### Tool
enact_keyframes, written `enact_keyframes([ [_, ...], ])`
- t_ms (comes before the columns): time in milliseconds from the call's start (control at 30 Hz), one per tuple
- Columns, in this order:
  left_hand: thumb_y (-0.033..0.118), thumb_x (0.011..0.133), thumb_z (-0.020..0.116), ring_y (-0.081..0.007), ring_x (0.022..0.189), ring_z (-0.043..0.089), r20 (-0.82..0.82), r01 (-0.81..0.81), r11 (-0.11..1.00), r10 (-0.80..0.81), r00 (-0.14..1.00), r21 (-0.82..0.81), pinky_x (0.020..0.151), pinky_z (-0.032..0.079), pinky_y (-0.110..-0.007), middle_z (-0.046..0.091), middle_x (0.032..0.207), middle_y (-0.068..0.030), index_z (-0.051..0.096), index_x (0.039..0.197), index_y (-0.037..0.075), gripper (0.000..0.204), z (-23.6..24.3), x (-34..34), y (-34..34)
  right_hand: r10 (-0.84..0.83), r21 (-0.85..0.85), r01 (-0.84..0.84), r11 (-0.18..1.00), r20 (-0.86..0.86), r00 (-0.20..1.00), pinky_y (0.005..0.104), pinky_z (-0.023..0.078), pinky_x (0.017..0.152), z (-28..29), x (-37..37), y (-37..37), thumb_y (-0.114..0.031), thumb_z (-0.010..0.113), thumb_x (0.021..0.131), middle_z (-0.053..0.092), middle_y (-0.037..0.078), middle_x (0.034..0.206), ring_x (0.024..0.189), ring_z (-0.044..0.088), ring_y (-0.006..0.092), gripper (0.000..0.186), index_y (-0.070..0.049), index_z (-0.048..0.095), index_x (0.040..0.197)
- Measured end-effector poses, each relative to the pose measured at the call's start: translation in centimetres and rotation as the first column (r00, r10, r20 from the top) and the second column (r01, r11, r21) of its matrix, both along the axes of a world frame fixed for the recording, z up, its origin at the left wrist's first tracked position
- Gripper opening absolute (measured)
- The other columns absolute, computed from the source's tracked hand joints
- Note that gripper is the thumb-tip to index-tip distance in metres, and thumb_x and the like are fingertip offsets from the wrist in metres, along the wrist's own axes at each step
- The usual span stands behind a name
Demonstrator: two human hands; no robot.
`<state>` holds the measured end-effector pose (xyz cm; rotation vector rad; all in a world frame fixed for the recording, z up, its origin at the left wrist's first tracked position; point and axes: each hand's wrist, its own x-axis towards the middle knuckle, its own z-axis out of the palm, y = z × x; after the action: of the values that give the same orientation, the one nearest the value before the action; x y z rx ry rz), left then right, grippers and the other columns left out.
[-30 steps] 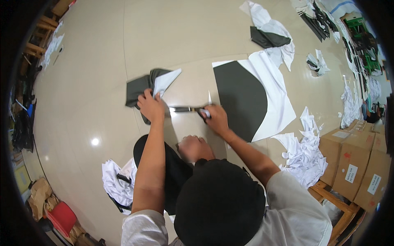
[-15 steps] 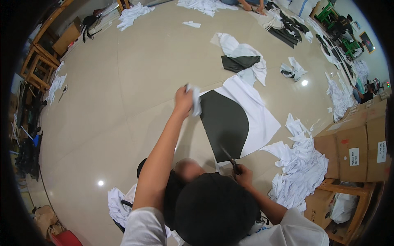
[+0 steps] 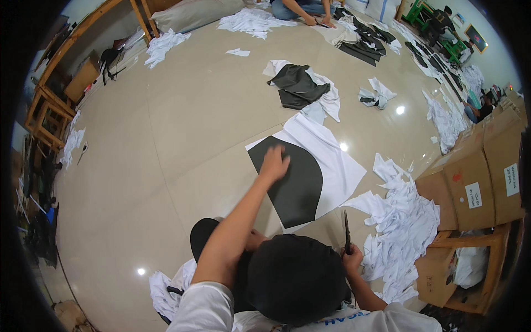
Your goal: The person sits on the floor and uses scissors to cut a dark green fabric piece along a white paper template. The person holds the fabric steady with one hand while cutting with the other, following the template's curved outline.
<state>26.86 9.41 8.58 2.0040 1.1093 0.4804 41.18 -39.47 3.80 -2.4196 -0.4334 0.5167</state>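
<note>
A dark grey fabric panel (image 3: pixel 296 191) with one curved edge lies flat on white cloth (image 3: pixel 337 166) on the floor in front of me. My left hand (image 3: pixel 275 164) is over the panel's upper left part, fingers apart and holding nothing; whether it presses on the fabric I cannot tell. Off the near right corner of the panel, my right hand (image 3: pixel 352 258) grips a pair of dark scissors (image 3: pixel 347 232), blades pointing up and away from the cloth. A black cap (image 3: pixel 296 279) hides the space between my arms.
Beyond the panel lies a crumpled dark and white fabric pile (image 3: pixel 298 86). White scraps (image 3: pixel 404 221) heap at the right, beside cardboard boxes (image 3: pixel 470 180) on a wooden stand. Another person's hands (image 3: pixel 318 22) work at the far side. A wooden frame (image 3: pixel 52 116) stands left.
My left hand has let go of a grey-white cloth piece and come over the panel. The scissors have moved right, off the panel. More dark cloth lies on the far pile.
</note>
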Motion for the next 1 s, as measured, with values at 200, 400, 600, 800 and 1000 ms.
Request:
enact_keyframes([
  [200, 0.041, 0.089, 0.084, -0.0474, 0.155, 0.033, -0.352, 0.170, 0.981, -0.128, 0.927, 0.093, 0.124, 0.033, -0.064, 0.035, 0.169, -0.0196, 0.043, 0.163, 0.013, 0.089, -5.1, -6.3, -12.6, -0.030, -0.016, 0.037, 0.999, 0.286, 0.958, 0.0441, 0.056, 0.084, -0.4, 5.5, -2.5, 0.001, 0.069, 0.076, 0.077, 0.019, 0.093, 0.088, 0.075, 0.0375, 0.031, 0.001, 0.074, 0.106],
  [400, 0.064, 0.078, 0.087, -0.0475, 0.165, 0.014, -0.591, 0.175, 0.983, -0.113, 0.799, 0.048, 0.129, 0.013, -0.072, 0.016, 0.183, -0.0098, 0.026, 0.173, 0.035, 0.116, -3.6, -8.6, -9.6, 0.005, 0.054, -0.025, 0.998, 0.338, 0.941, 0.0401, 0.056, 0.090, 0.4, 7.1, 1.0, -0.004, 0.077, 0.083, 0.077, 0.018, 0.100, 0.095, 0.075, 0.0327, 0.031, 0.002, 0.073, 0.112],
  [600, 0.073, 0.078, 0.082, -0.0475, 0.167, 0.005, -0.774, 0.204, 0.979, -0.132, 0.619, -0.003, 0.127, 0.005, -0.076, 0.008, 0.184, -0.0090, 0.014, 0.175, 0.041, 0.122, -1.6, -13.7, -4.4, 0.091, 0.123, -0.113, 0.986, 0.168, 0.982, 0.0392, 0.056, 0.093, 1.2, 3.5, 4.6, -0.018, 0.086, 0.090, 0.078, 0.016, 0.104, 0.099, 0.076, 0.0271, 0.032, 0.001, 0.074, 0.113],
  [800, 0.065, 0.079, 0.086, -0.0454, 0.168, 0.000, -0.877, -0.017, 0.999, -0.036, 0.480, -0.051, 0.126, 0.005, -0.079, 0.009, 0.184, -0.0102, 0.011, 0.176, 0.037, 0.126, -0.9, -21.6, -1.0, 0.211, 0.175, -0.240, 0.955, 0.168, 0.963, 0.0384, 0.058, 0.090, 1.7, -0.2, 12.1, -0.018, 0.089, 0.088, 0.078, 0.016, 0.102, 0.099, 0.077, 0.0275, 0.035, 0.000, 0.074, 0.113],
  [1000, 0.056, 0.090, 0.071, -0.0430, 0.169, -0.001, -0.925, -0.249, 0.963, 0.002, 0.379, -0.100, 0.125, 0.006, -0.079, 0.012, 0.184, -0.0136, 0.037, 0.170, 0.019, 0.094, 0.3, -28.2, -0.7, 0.338, 0.263, -0.364, 0.894, 0.139, 0.931, 0.0378, 0.058, 0.084, 1.0, -2.8, 21.0, -0.022, 0.092, 0.086, 0.078, 0.013, 0.100, 0.092, 0.075, 0.0242, 0.039, 0.000, 0.073, 0.113],
])
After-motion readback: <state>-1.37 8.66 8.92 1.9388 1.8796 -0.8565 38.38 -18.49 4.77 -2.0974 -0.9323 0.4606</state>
